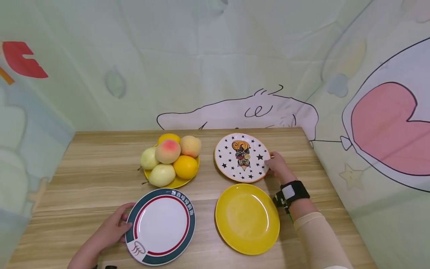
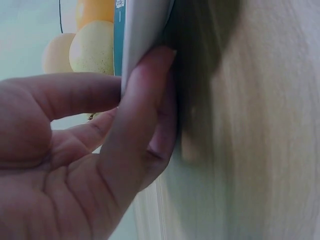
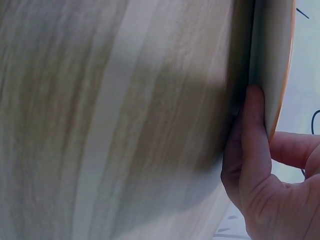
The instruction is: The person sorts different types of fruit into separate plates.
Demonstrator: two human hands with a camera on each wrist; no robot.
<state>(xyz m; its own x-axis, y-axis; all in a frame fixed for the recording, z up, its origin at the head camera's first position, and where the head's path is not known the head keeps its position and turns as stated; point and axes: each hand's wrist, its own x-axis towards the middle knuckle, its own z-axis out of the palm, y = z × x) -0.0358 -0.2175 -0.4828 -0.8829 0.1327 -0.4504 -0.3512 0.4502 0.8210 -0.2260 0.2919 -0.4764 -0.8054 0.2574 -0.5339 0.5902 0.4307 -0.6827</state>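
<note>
A pale cloth printed with cartoon shapes hung behind and beside the wooden counter I was watching through the head camera. At the near left I had the left hand pinching the left rim of a green-rimmed plate; my left wrist view showed fingers tucked under its edge. Farther off on the right I had the right hand holding the right rim of a star-patterned plate, thumb on the top face and fingers beneath. Just on the near side of that plate lay a yellow plate. At the far left I saw a yellow dish heaped with two pears, two peaches and two lemons, just beyond the green-rimmed plate. Between the right hand and a cream sleeve sat a black strap
</note>
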